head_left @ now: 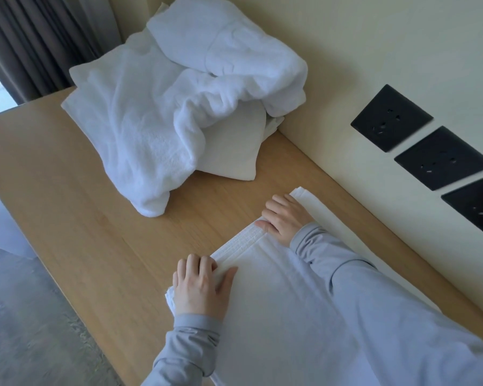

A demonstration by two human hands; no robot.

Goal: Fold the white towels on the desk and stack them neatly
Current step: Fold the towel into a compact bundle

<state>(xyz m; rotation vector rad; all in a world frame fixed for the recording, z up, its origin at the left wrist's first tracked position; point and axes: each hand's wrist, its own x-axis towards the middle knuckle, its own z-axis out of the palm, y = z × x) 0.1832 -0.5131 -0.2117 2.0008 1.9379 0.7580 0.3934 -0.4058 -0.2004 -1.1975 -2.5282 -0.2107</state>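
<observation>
A white towel (pixel 273 296) lies flat on the wooden desk (pixel 81 218) in front of me, its banded end toward the pile. My left hand (pixel 201 285) grips the towel's near-left corner, fingers curled over the edge. My right hand (pixel 285 218) holds the far corner by the wall, thumb along the band. A heap of crumpled white towels (pixel 162 107) sits at the back of the desk, with a folded white piece (pixel 234 151) partly under it. Grey sleeves cover both forearms.
The cream wall (pixel 374 51) runs along the desk's right side with three black sockets (pixel 441 160). Dark curtains (pixel 34 43) hang at the upper left. The desk's left edge drops to a grey floor (pixel 25 316).
</observation>
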